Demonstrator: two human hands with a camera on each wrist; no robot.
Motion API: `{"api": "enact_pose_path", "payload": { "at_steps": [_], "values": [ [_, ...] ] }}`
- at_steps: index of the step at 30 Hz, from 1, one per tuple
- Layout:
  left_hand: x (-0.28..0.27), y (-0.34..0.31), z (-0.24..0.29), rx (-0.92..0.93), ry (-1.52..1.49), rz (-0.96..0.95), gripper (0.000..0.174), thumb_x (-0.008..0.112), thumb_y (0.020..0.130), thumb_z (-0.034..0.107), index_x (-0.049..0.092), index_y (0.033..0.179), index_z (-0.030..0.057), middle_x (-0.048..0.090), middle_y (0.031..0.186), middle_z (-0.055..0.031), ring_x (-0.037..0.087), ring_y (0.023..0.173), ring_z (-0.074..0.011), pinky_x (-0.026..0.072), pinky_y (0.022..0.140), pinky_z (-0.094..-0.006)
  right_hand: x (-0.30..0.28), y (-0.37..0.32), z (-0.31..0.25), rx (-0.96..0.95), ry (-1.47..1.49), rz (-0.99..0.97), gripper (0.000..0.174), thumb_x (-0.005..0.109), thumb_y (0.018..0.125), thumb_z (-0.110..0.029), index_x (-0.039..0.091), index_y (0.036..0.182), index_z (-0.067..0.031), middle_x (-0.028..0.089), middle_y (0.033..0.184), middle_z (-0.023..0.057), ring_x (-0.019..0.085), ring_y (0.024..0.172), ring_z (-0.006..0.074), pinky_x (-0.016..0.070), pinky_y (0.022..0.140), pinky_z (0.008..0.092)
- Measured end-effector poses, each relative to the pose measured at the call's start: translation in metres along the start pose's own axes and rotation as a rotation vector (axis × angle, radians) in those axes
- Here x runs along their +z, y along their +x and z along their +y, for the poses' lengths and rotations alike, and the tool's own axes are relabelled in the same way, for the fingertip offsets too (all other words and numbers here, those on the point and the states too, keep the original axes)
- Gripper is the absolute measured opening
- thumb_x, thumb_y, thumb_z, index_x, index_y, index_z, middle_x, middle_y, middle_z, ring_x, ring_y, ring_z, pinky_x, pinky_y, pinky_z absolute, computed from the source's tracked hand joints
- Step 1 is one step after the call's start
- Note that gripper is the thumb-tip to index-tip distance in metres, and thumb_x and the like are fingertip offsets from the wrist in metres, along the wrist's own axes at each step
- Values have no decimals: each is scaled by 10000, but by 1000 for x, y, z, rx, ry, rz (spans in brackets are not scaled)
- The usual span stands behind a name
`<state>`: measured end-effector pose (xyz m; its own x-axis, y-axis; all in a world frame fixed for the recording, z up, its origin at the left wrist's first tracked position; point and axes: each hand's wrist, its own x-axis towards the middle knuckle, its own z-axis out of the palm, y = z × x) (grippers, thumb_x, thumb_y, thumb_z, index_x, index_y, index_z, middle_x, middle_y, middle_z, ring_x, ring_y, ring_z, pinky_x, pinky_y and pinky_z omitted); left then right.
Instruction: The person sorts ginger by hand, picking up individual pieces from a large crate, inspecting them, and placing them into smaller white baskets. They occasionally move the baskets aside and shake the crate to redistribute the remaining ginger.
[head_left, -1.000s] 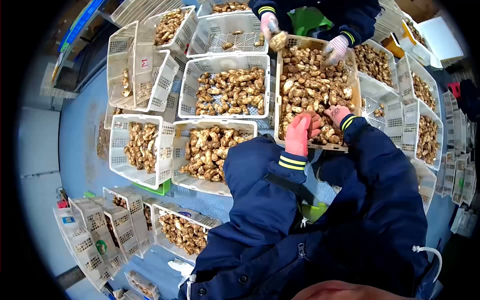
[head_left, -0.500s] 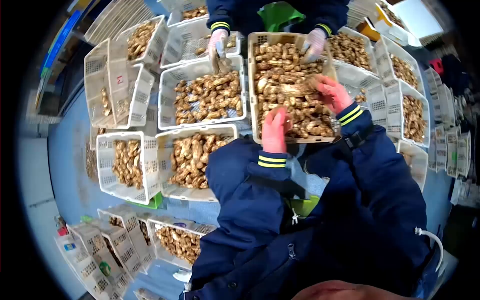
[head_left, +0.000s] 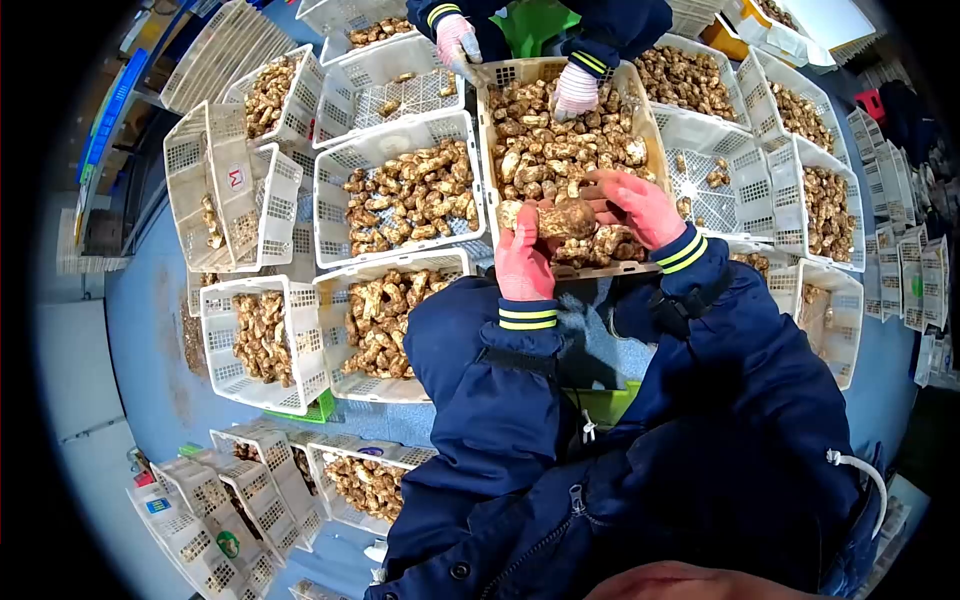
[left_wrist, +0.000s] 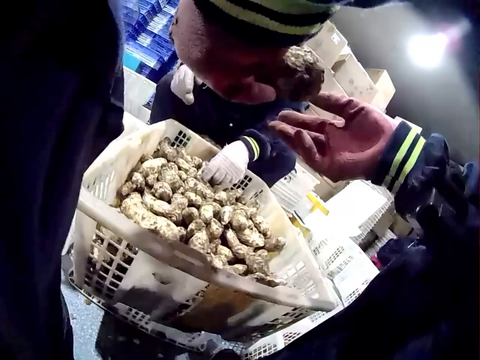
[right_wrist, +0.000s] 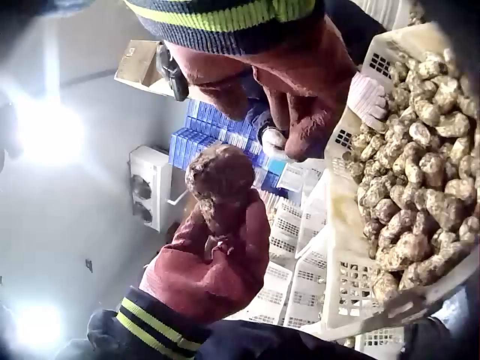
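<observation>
My left hand (head_left: 525, 268), in a pink glove, grips a large brown mushroom (head_left: 565, 219) by its stem, over the near end of a crate (head_left: 655, 150) heaped with mushrooms. In the right wrist view the broad cap of this mushroom (right_wrist: 220, 174) points up from the left hand's fingers. My right hand (head_left: 642, 208), also in a pink glove, is beside the cap with loosely bent fingers. The left wrist view shows the right hand (left_wrist: 341, 142) palm up, apart from the mushroom and holding nothing.
Opposite, another person in white gloves has one hand (head_left: 575, 92) on the heap and the other hand (head_left: 457, 40) at the crate's far left corner. White crates (head_left: 330, 200) with mushrooms stand on both sides. More crates (head_left: 200, 510) lie at the lower left.
My hands have come together over the crate's near end, and the large mushroom now sits in my left hand. The other person's left-side hand has moved back from the neighbouring crate.
</observation>
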<state>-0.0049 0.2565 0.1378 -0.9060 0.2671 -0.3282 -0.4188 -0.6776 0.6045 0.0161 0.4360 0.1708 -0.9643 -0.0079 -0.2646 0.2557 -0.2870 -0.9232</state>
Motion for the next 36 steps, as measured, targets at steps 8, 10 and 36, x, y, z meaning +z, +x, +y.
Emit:
{"api": "enact_pose_path", "payload": {
  "at_steps": [8,10,36],
  "values": [
    [4,2,-2,16,-17,-31,418,607,814,236,461,1133,9,561,967,-41,523,813,-107,418,698,-245,37,-15,-21,-175,-697,-121,474,583,784,-124,428,1215,-3,538,1050,52,509,922,118,413,817,253],
    [7,-1,-3,15,9,-62,476,598,818,234,410,1184,-5,529,1036,-66,511,875,-124,409,750,-251,17,-4,-6,-29,-266,-142,436,542,810,-146,441,1211,-8,547,1011,21,515,895,110,436,758,258],
    [-203,-69,182,236,22,117,436,497,866,284,386,1222,58,455,1229,-101,420,1133,-261,350,951,-437,-100,55,30,406,-1758,-109,444,519,728,-379,587,1052,-83,589,1010,170,555,956,265,416,859,352]
  ]
}}
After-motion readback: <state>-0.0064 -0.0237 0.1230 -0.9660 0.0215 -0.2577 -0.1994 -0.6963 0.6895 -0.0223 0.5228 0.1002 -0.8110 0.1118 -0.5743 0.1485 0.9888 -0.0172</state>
